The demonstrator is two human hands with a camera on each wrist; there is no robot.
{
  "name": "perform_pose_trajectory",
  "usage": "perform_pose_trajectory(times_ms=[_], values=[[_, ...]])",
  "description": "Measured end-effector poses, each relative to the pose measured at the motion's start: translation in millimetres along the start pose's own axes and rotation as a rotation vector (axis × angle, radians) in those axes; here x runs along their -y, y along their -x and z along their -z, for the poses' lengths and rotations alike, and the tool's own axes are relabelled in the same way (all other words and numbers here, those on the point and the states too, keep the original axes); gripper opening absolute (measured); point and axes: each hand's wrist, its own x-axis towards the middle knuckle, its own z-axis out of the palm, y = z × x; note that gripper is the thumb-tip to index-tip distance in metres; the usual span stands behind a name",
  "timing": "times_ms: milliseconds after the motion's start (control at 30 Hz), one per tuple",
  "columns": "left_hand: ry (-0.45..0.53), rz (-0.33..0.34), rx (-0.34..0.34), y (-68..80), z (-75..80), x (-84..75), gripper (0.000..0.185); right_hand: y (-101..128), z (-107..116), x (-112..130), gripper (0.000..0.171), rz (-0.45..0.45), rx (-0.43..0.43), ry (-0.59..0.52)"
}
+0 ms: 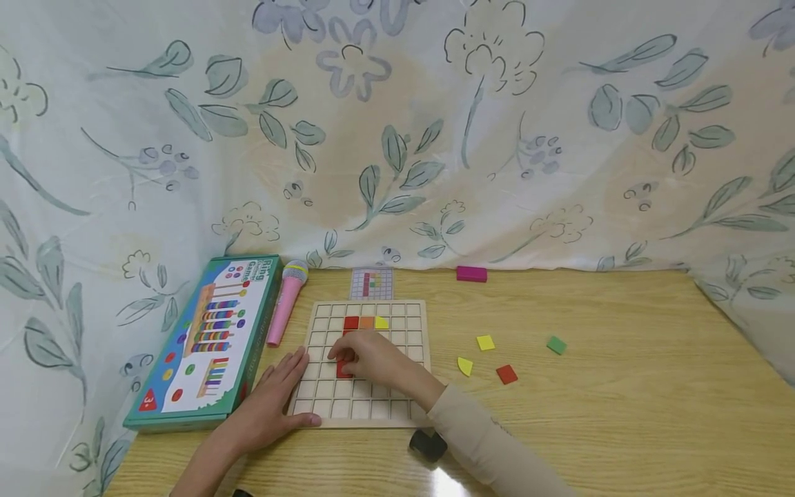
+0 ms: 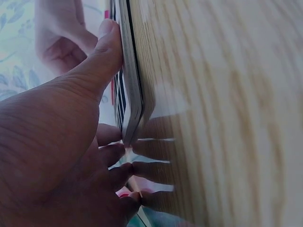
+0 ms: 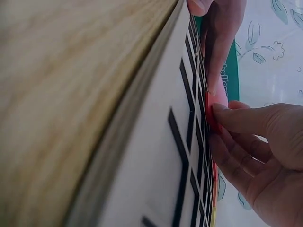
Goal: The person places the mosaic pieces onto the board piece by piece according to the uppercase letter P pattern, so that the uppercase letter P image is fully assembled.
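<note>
A wooden grid board (image 1: 397, 345) lies on the table with red (image 1: 350, 322), orange (image 1: 366, 322) and yellow (image 1: 381, 322) tiles in a row near its far edge. My right hand (image 1: 357, 357) reaches over the board's middle, and its fingertips pinch a red tile (image 1: 343, 371) down against a cell; in the right wrist view the red tile (image 3: 211, 116) sits under the fingertips (image 3: 222, 113). My left hand (image 1: 282, 390) lies flat on the board's near-left corner. Its thumb (image 2: 106, 47) runs along the board's edge (image 2: 131, 75).
Loose yellow (image 1: 485, 342), yellow quarter-round (image 1: 464, 366), red (image 1: 506, 374) and green (image 1: 556, 345) tiles lie right of the board. A pattern card (image 1: 371, 283) and a magenta block (image 1: 471, 274) are behind it, and a pink microphone (image 1: 287, 304) and game box (image 1: 205, 342) to its left. A black object (image 1: 427, 444) lies near.
</note>
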Motion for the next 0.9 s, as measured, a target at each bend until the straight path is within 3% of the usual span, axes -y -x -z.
perform_pose_trajectory(times_ms=[300,467,667,900], values=[[0.013,0.018,0.02,-0.6,0.1,-1.4,0.105,4,-1,1,0.021,-0.012,-0.006,0.03],[0.009,0.008,0.01,-0.7,-1.3,-0.1,0.105,12,8,-2,0.022,-0.01,-0.003,-0.025],[0.003,0.025,0.018,-0.8,-1.5,0.1,0.106,39,31,-14,0.022,-0.004,-0.033,-0.071],[-0.006,0.009,0.007,-1.5,-1.3,1.0,0.105,88,70,-41,0.025,-0.047,-0.091,-0.068]])
